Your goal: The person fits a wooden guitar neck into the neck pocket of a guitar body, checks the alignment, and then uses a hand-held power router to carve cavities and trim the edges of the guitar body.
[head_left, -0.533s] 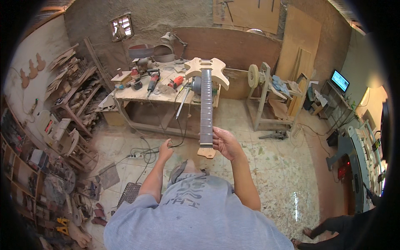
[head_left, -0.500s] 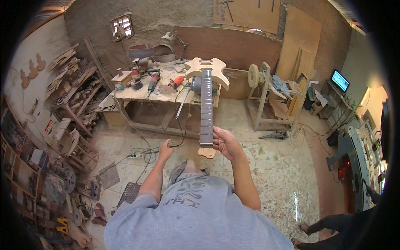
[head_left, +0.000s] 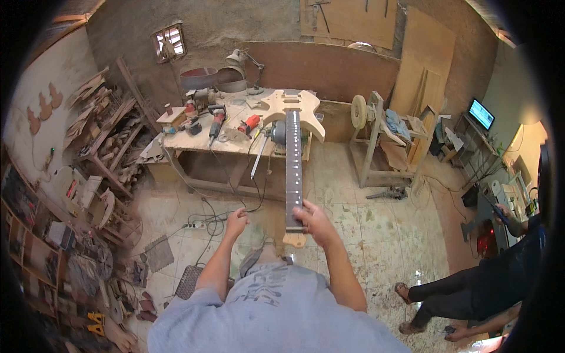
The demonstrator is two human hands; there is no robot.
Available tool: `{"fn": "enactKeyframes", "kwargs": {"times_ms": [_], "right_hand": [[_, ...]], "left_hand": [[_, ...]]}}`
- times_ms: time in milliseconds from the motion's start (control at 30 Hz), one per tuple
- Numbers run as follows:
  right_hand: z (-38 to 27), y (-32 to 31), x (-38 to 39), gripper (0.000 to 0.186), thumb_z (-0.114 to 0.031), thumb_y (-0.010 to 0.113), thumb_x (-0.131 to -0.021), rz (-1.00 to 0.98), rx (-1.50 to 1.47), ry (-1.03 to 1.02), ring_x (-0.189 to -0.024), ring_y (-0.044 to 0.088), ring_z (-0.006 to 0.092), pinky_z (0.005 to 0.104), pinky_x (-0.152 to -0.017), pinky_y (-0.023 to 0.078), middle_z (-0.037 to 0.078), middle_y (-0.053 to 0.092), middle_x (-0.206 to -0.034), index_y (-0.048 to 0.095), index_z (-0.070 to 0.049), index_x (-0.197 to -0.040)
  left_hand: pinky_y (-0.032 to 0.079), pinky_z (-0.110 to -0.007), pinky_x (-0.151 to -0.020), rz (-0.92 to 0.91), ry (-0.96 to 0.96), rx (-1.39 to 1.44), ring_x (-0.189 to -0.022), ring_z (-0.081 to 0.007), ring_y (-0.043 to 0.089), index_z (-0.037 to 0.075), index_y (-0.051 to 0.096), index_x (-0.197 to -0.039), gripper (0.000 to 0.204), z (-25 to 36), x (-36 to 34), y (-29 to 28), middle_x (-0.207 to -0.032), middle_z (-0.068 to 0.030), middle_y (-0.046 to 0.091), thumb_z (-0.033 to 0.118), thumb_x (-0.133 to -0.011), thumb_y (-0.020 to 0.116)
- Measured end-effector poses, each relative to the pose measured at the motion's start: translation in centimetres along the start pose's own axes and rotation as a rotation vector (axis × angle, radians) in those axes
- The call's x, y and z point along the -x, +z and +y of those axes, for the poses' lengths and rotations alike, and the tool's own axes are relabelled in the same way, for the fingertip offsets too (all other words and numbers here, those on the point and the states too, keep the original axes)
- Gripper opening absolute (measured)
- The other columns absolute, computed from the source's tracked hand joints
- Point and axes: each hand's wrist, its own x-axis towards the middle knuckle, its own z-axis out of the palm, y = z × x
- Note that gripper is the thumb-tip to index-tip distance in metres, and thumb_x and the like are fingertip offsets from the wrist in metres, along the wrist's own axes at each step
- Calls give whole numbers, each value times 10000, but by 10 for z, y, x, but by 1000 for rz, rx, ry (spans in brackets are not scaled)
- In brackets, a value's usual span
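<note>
Unfinished pale-wood electric guitar with a dark fretboard (head_left: 293,170) is held out in front of the person, neck toward the body, pointed headstock end lowest in the head view. The body is bare, light-coloured wood with two horn-shaped cutaways; it appears over the far end of the cluttered wooden table (head_left: 194,141), but whether it rests there or hangs above cannot be told. The neck runs long and straight, its dark face dotted with small pale inlay markers down the centre line. The headstock is raw wood, the same pale tone as the body.

Right hand (head_left: 316,222): fingers wrapped and clamped on the neck just above the headstock, thumb side toward the fretboard.

Left hand (head_left: 236,223): fingers curled loosely together, holding nothing, just left of the neck and apart from it.

On the table: red and grey power tools (head_left: 216,120), a bench grinder (head_left: 280,133) partly behind the neck, a desk lamp (head_left: 242,59) at the back. Cables (head_left: 212,206) trail from the table down to the tiled floor (head_left: 376,229). A wooden stand with a buffing wheel (head_left: 358,112) sits right of the table. Another person in dark clothes (head_left: 494,282) stands at the right edge, well apart.
</note>
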Motion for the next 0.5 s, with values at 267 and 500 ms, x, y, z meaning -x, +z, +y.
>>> {"fn": "enactKeyframes", "kwargs": {"times_ms": [267, 500], "right_hand": [[86, -18, -18, 622, -135, 732, -979, 107, 47, 32, -1099, 667, 172, 341, -910, 553, 78, 689, -1293, 486, -27, -1541], [137, -37, -45, 527, -54, 728, -902, 372, 236, 221, -1035, 707, 207, 396, -915, 591, 113, 720, -1212, 628, -3, -1418]], "left_hand": [[574, -344, -947, -377, -128, 410, -1012, -185, 745, 16, 569, -1480, 613, 161, -46, 33, -1318, -117, 713, 499, -1105, 530], [566, -316, -757, -548, -63, 714, -824, -110, 666, 85, 655, -1167, 397, 177, -102, 118, -969, -16, 709, 437, -1006, 744]]}}
